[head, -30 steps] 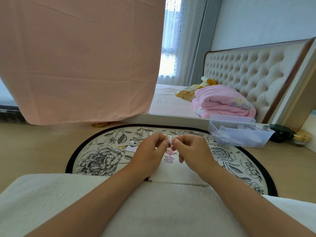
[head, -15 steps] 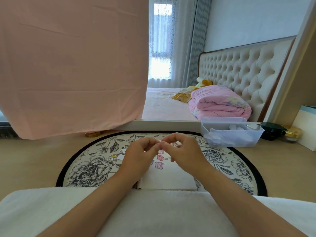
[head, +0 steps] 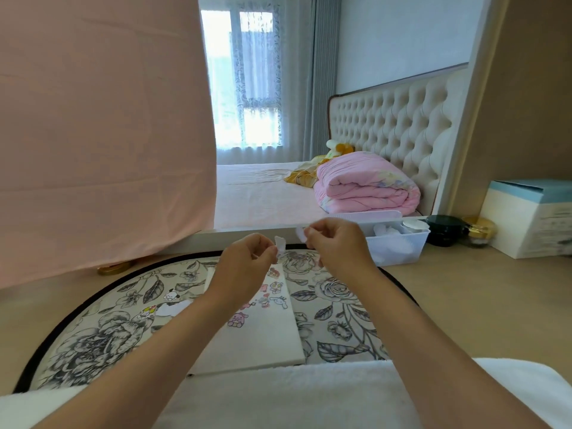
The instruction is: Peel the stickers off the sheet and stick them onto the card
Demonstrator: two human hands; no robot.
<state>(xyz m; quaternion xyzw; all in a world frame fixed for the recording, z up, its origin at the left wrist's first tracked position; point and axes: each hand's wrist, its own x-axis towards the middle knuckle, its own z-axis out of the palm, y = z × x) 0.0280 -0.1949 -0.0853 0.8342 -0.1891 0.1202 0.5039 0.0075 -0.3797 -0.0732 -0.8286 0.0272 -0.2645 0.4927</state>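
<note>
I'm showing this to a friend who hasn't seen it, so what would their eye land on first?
Probably the two raised hands in the middle: the left hand pinches a small white scrap and the right hand pinches another. Just below them lies the white card dotted with cartoon stickers, on a round floral mat. The big pink cloth hanging at left fills much of the view.

Tufted headboard, bed w/ pink quilt, bright window (sheer curtain)
</note>
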